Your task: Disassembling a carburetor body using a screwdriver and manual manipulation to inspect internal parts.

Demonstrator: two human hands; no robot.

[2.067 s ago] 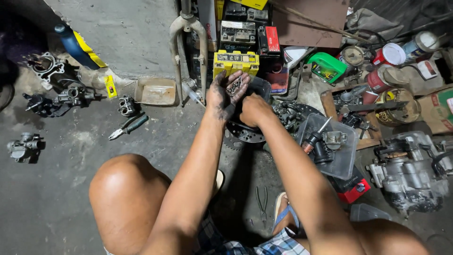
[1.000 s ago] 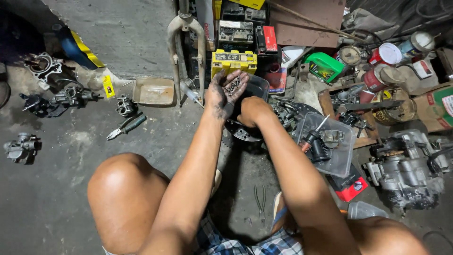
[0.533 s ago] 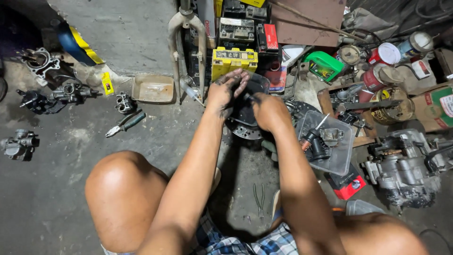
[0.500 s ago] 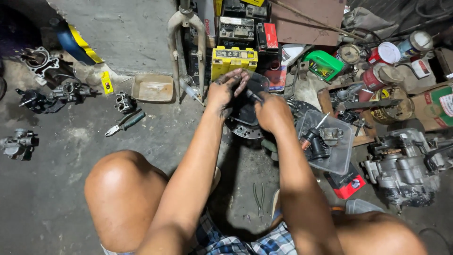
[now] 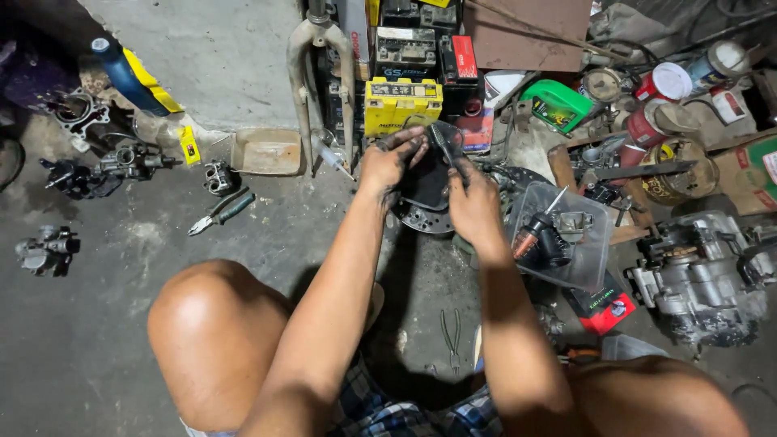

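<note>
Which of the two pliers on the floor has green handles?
The pliers left of the raised knee, near the tan tray, have green handles. The other pliers, lying between the person's legs, are thin and dark.

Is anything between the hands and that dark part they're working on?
Nothing visible. The left hand and the right hand both already touch the dark part, held above the perforated metal disc on the floor.
</note>
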